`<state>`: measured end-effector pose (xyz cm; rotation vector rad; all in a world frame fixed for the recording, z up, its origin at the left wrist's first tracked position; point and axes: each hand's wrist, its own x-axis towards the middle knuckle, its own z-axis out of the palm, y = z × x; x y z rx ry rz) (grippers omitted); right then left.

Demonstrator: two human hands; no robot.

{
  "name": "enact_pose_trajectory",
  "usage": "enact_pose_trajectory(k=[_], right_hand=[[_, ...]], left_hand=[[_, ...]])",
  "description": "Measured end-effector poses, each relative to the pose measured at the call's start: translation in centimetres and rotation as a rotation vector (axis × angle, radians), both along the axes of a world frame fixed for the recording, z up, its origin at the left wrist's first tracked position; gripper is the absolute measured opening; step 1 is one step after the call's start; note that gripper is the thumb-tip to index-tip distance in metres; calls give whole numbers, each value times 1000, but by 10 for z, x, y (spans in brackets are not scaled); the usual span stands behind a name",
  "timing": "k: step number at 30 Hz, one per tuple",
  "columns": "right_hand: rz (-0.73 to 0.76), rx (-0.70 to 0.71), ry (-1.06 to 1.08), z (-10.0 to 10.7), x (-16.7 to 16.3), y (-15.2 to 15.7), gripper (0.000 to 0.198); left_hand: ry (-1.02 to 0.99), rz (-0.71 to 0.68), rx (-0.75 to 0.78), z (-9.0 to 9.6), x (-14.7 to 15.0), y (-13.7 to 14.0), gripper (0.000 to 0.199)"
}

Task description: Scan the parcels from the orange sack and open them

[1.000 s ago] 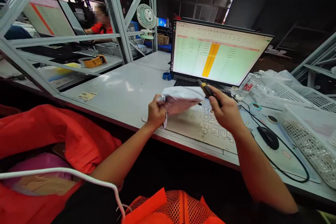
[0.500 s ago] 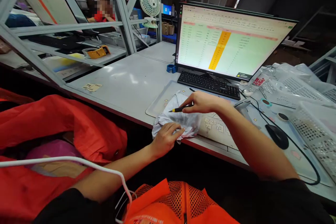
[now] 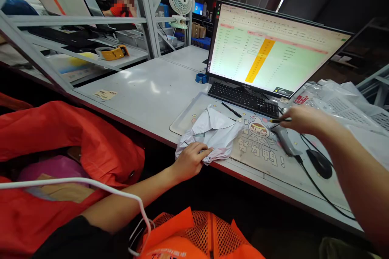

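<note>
A crumpled white mailing bag (image 3: 217, 129) lies at the front edge of the desk, partly on the printed desk mat (image 3: 258, 149). My left hand (image 3: 193, 158) grips its near left corner, with the thumb stretched across the plastic and the fingers bent over it. Further right, my right hand (image 3: 304, 119) is closed around a thin black-and-yellow craft knife (image 3: 281, 120), its tip pointing left. Just below the knife sits a grey handheld scanner (image 3: 285, 141) with a black cable. Behind the bag lies a black pen (image 3: 231, 109).
A monitor (image 3: 273, 48) and black keyboard (image 3: 243, 98) stand at the back. To the right are a mouse (image 3: 319, 163) and white baskets (image 3: 343, 101). A blue tape roll (image 3: 201, 78) is left of the keyboard. A red bag (image 3: 115, 141) hangs left; a co-worker (image 3: 123, 6) sits beyond the frame.
My right hand has moved right with the craft knife, from above the mailing bag to above the scanner. The bag and pen are now uncovered. My left hand stays on the bag.
</note>
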<state>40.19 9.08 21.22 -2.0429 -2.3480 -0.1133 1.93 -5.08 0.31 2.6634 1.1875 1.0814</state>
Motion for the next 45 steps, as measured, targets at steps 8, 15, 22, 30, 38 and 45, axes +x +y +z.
enact_pose_trajectory(k=[8, 15, 22, 30, 38, 45], right_hand=[[-123, -39, 40, -116, 11, -63, 51], [258, 232, 409, -122, -88, -80, 39], [557, -41, 215, -117, -210, -102, 27], [879, -5, 424, -123, -146, -139, 32], [631, -90, 529, -171, -81, -181, 37], [36, 65, 1107, -177, -86, -138, 49]], left_hand=[[31, 91, -230, 107, -14, 62, 52], [171, 315, -421, 87, 5, 119, 56], [45, 454, -378, 84, -7, 124, 36], [96, 514, -446, 59, -31, 147, 30], [212, 532, -440, 51, -24, 154, 38], [-226, -5, -445, 54, -6, 112, 53]])
